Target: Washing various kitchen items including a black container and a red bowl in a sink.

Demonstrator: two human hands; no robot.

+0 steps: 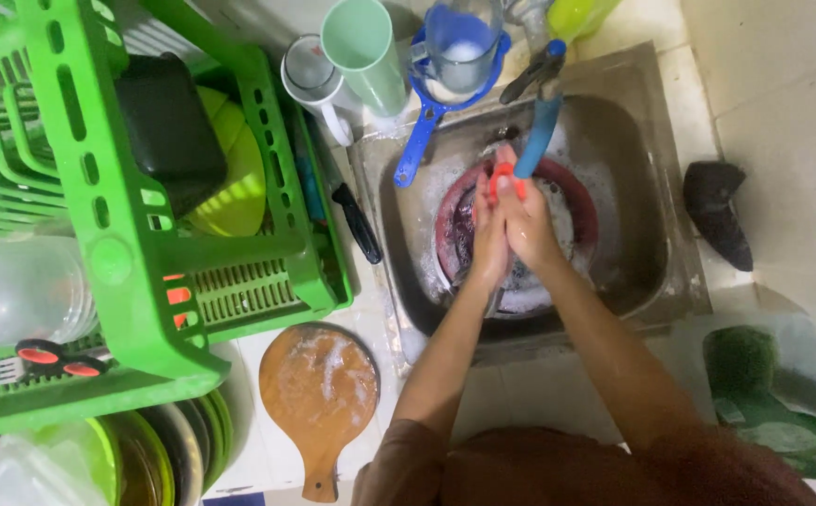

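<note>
Left hand [489, 234] and right hand [525, 220], both closed on a blue-handled utensil [537, 131] with red tip, over the sink [656, 272] at 1 o'clock. Soapy fingers may slip, likely dropping it into the red bowl [581, 201].

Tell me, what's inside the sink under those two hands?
Inside the sink lies a round dark-red basin with suds and foamy water. The left hand and right hand clasp a small red object above it. What lies beneath the hands is hidden.
</note>
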